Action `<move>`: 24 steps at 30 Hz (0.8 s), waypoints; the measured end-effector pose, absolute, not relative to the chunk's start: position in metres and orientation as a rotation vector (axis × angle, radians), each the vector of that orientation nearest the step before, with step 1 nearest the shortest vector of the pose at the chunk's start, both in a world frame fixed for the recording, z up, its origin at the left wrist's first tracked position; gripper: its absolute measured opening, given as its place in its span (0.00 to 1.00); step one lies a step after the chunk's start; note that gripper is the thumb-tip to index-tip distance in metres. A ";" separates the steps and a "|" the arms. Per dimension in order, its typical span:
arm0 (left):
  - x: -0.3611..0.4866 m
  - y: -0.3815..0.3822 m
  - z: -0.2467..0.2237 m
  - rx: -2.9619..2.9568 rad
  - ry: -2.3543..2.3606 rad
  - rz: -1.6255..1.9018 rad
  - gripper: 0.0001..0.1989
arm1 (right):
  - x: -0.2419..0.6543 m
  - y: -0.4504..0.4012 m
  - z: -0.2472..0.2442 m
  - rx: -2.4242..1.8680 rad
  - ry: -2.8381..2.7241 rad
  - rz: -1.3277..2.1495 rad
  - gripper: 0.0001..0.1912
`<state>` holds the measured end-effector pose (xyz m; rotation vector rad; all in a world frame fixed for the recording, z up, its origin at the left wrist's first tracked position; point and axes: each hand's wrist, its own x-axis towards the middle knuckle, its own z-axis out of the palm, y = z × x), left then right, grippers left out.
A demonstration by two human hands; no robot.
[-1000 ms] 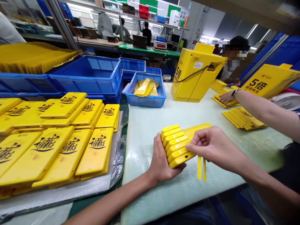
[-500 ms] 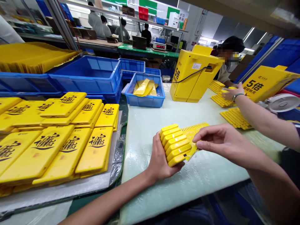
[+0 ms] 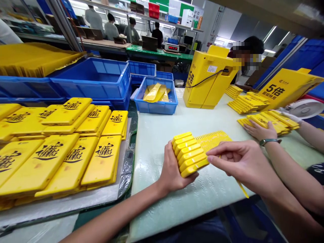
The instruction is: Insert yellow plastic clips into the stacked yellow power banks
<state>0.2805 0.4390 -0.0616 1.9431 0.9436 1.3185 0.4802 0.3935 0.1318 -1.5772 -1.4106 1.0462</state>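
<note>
The left hand [image 3: 172, 168] grasps a row of yellow packs [image 3: 189, 153] from the side, standing on edge on the pale table [image 3: 162, 135]. The right hand [image 3: 240, 162] pinches a thin yellow strip [image 3: 242, 189] that hangs under the palm, its forefinger touching the nearest pack. A co-worker's hand [image 3: 259, 130] rests on a pack pile [image 3: 270, 121] at the right, and flat yellow covers [image 3: 63, 152] lie on the left.

Six yellow power banks [image 3: 190, 154] stand in one stack. Two yellow charging cabinets [image 3: 208, 79] stand on the table, and one white fan [image 3: 305, 108] sits at the right. Four people [image 3: 131, 30] stand at the far bench.
</note>
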 end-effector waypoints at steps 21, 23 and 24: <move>0.279 0.439 -0.058 1.949 0.934 1.344 0.70 | 0.496 0.421 0.143 -1.686 -2.016 0.513 0.15; 0.279 0.439 -0.059 1.944 0.937 1.343 0.71 | 0.507 0.424 0.143 -1.565 -2.049 0.501 0.14; 0.279 0.439 -0.059 1.939 0.937 1.340 0.71 | 0.511 0.424 0.143 -1.493 -2.082 0.526 0.15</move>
